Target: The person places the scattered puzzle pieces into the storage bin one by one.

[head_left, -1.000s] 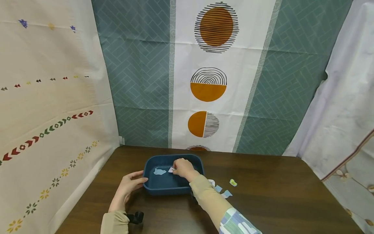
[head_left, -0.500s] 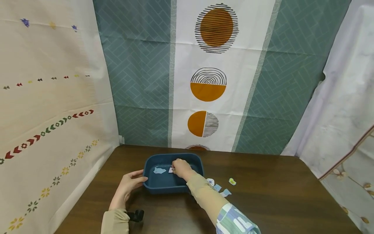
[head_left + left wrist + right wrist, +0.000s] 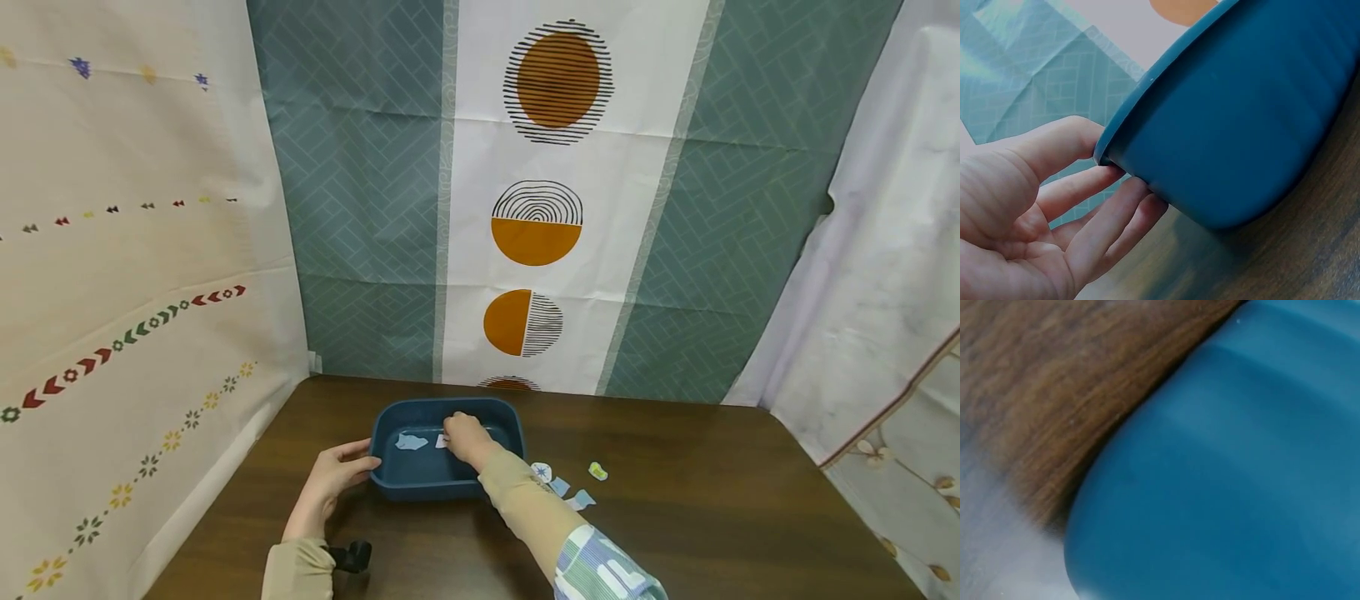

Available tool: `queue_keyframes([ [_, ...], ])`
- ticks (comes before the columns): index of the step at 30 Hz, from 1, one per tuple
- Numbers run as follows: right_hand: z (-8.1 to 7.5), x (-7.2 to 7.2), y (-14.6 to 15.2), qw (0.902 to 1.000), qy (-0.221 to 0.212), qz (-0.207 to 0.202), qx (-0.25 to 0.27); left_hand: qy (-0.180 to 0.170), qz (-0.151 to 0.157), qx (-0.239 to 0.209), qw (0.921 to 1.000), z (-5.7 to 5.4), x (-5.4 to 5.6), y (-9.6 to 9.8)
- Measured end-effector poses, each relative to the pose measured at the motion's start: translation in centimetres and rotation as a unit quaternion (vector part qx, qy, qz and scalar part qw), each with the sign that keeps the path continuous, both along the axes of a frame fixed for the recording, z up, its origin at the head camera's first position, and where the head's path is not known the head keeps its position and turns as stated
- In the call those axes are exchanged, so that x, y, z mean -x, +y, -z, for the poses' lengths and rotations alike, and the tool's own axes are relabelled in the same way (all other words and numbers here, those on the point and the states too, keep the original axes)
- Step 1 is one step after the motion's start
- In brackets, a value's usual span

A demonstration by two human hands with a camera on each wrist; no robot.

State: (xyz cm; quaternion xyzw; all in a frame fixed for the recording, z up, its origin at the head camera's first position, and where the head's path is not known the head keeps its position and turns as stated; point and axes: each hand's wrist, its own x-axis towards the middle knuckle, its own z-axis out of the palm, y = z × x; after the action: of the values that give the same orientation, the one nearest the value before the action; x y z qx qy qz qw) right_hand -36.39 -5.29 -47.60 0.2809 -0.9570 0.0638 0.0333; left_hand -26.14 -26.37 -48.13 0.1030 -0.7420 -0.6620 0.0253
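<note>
A dark blue plastic bin [image 3: 408, 482] sits on the table. My left hand [image 3: 341, 472] holds its left end; in the left wrist view the thumb lies at the rim and the other fingers touch the outer wall. Inside the bin, my right hand [image 3: 467, 437] has curled fingers at a small white paper cutout [image 3: 442, 442], pinching its right edge; the fingertips are mostly hidden. A light blue paper cutout [image 3: 410, 442] lies left of it on the bin floor. The right wrist view shows only the bin's outer wall [image 3: 1210, 487] and the table.
Right of the bin lie a white cutout with a blue star [image 3: 541, 472], light blue pieces [image 3: 581, 500] and a yellow-green cutout [image 3: 597, 471]. The brown table [image 3: 675, 500] ends at a patterned cloth [image 3: 360, 250] behind, with pale cloths at both sides.
The head view has shifted slightly. The white cutout appears flatter on the bin floor than a second ago, with my right fingers still at it. The left hand keeps its hold.
</note>
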Motion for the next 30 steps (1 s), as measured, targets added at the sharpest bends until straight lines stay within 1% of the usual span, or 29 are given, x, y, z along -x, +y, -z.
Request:
queue_keyframes([
  [6,0.2,0.0,0.0,0.9999,0.013,-0.005,-0.001,0.002,-0.003,0.001,1.0,0.1,0.1,0.0],
  [11,-0.1,-0.3,0.0,0.9999,0.014,-0.006,0.005,-0.002,-0.005,0.001,1.0,0.2,0.1,0.0],
  [17,-0.5,-0.4,0.2,0.9995,-0.009,0.003,0.029,-0.004,-0.003,0.002,1.0,0.2,0.1,0.0],
  [20,-0.4,-0.3,0.3,0.9988,-0.016,0.009,0.045,-0.007,-0.002,0.005,1.0,0.2,0.1,0.0],
  [24,-0.3,-0.3,0.4,0.9967,-0.04,0.019,0.067,-0.01,-0.001,0.006,0.9999,0.2,0.0,0.1],
  [27,-0.7,-0.5,0.8,0.9941,-0.063,0.025,0.084,-0.013,0.001,0.007,0.9999,0.1,0.0,0.1],
  [30,-1.4,-0.7,1.4,0.9913,-0.075,0.023,0.105,-0.015,0.003,0.012,0.9998,-0.1,0.0,0.1],
])
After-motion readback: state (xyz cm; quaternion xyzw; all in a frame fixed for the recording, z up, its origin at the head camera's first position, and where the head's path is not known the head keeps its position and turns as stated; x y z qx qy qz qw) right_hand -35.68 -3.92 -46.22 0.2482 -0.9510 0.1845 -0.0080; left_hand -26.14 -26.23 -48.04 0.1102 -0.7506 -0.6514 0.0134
